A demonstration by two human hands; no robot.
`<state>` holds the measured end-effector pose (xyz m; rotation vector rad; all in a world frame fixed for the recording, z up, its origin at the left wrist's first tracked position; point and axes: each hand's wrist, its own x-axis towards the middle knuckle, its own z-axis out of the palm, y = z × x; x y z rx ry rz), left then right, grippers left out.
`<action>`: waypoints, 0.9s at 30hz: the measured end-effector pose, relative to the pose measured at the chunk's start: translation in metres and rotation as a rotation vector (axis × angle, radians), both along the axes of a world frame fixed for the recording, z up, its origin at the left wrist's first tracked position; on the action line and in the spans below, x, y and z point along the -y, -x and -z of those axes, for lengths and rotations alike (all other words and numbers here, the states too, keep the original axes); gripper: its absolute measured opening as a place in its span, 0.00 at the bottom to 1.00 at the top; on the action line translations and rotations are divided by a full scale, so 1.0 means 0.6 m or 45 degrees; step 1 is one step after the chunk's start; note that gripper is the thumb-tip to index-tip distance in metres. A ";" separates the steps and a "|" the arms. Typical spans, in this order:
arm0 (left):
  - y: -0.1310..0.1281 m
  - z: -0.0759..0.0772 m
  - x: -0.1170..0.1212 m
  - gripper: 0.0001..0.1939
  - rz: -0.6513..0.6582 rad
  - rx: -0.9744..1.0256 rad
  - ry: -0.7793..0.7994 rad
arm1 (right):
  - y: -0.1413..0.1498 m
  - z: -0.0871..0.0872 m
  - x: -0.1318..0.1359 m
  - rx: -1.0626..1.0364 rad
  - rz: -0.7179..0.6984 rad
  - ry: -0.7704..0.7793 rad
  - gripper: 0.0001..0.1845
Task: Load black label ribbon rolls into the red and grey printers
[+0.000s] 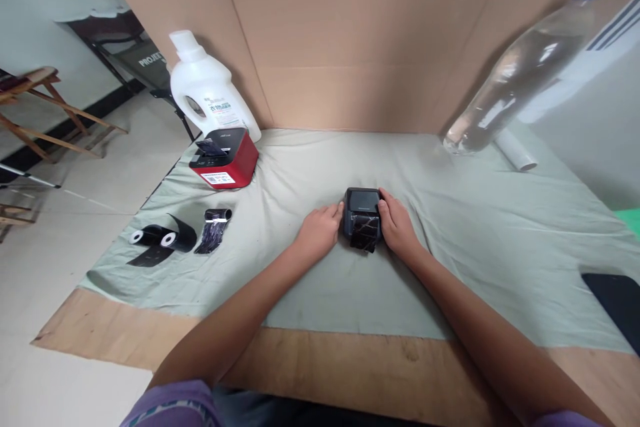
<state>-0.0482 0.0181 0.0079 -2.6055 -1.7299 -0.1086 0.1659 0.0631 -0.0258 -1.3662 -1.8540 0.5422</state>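
Note:
A small black label printer [363, 201] sits on the cloth in front of me, with a crinkled glossy black strip [365, 232] hanging over its near side. My left hand [323, 230] is closed, its fingertips pressed against the printer's left side. My right hand [397, 220] lies along the right side, fingers bent around the edge and thumb hidden. Between them the two hands hold the printer. To the left lie two black rolls [186, 235] with white cores and a loose end, beside a small shiny dark roll [215, 230] partly unwound.
A red and black box-shaped printer [230, 170] stands at back left before a white detergent bottle [213, 90]. A large clear bottle [525, 73] with a blue cap leans at back right, near a white tube [517, 150]. A dark phone [615, 303] lies far right. Cardboard [350, 40] walls the back.

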 end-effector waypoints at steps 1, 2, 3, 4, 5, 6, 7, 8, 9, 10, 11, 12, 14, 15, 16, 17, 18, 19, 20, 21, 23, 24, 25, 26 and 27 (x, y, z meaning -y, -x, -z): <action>0.000 0.000 0.000 0.27 0.000 0.004 -0.002 | 0.000 -0.001 0.000 -0.007 -0.004 -0.008 0.36; 0.000 0.001 0.000 0.27 -0.001 0.006 -0.004 | 0.001 -0.001 -0.001 -0.013 -0.006 -0.015 0.36; 0.000 0.001 0.000 0.27 -0.003 0.003 -0.003 | 0.001 -0.002 -0.001 -0.018 -0.010 -0.017 0.36; 0.000 0.001 0.000 0.27 -0.006 -0.001 0.001 | 0.001 -0.003 -0.001 -0.020 -0.013 -0.016 0.36; 0.000 0.000 0.001 0.27 -0.006 -0.004 0.007 | 0.001 -0.003 -0.001 -0.021 -0.014 -0.012 0.36; 0.000 -0.001 0.001 0.27 -0.005 -0.006 0.013 | 0.001 -0.004 -0.001 -0.021 -0.015 -0.007 0.37; 0.001 -0.002 0.002 0.27 -0.002 -0.005 0.018 | 0.001 -0.004 -0.001 -0.020 -0.014 -0.004 0.37; 0.001 -0.003 0.002 0.28 0.000 -0.004 0.021 | 0.001 -0.003 -0.002 -0.019 -0.009 -0.004 0.37; 0.001 -0.004 0.003 0.28 0.003 -0.001 0.020 | 0.002 -0.003 -0.002 -0.019 0.000 -0.005 0.37; 0.001 -0.005 0.003 0.28 0.005 0.002 0.017 | 0.002 -0.002 -0.002 -0.020 0.007 -0.007 0.37; 0.001 -0.006 0.003 0.28 0.006 0.004 0.014 | 0.002 -0.001 -0.002 -0.021 0.013 -0.009 0.37; 0.001 -0.006 0.003 0.28 0.006 0.005 0.010 | 0.001 0.001 -0.003 -0.022 0.016 -0.009 0.36; 0.001 -0.004 0.003 0.28 0.004 0.001 0.001 | 0.001 0.003 -0.004 -0.026 0.016 -0.005 0.36; 0.001 -0.003 0.003 0.28 0.001 -0.004 -0.004 | 0.001 0.003 -0.004 -0.028 0.012 -0.004 0.36; 0.001 -0.002 0.003 0.28 -0.001 -0.009 -0.008 | 0.000 0.004 -0.005 -0.030 0.006 -0.006 0.36; 0.001 0.000 0.003 0.28 -0.002 -0.012 -0.011 | 0.000 0.004 -0.005 -0.033 0.001 -0.011 0.36; 0.000 0.001 0.003 0.28 -0.001 -0.015 -0.014 | 0.000 0.005 -0.006 -0.034 -0.006 -0.015 0.36; 0.000 0.001 0.003 0.29 -0.001 -0.017 -0.015 | 0.000 0.005 -0.006 -0.034 -0.010 -0.019 0.36; 0.000 0.001 0.003 0.29 -0.001 -0.019 -0.015 | 0.000 0.005 -0.006 -0.032 -0.008 -0.019 0.36; 0.000 0.001 0.003 0.29 -0.002 -0.022 -0.012 | 0.000 0.004 -0.006 -0.030 -0.003 -0.015 0.36; -0.002 0.000 0.004 0.29 -0.013 -0.029 -0.011 | 0.000 0.004 -0.006 -0.024 0.010 -0.002 0.36; -0.004 0.000 0.005 0.30 -0.021 -0.032 -0.012 | 0.001 0.004 -0.006 -0.023 0.014 0.000 0.36; -0.005 0.000 0.005 0.30 -0.029 -0.035 -0.015 | 0.001 0.004 -0.006 -0.024 0.016 0.000 0.36; -0.006 0.000 0.006 0.30 -0.037 -0.037 -0.017 | 0.001 0.004 -0.006 -0.027 0.015 -0.004 0.36; -0.007 0.000 0.007 0.30 -0.044 -0.039 -0.018 | 0.001 0.004 -0.006 -0.032 0.013 -0.007 0.35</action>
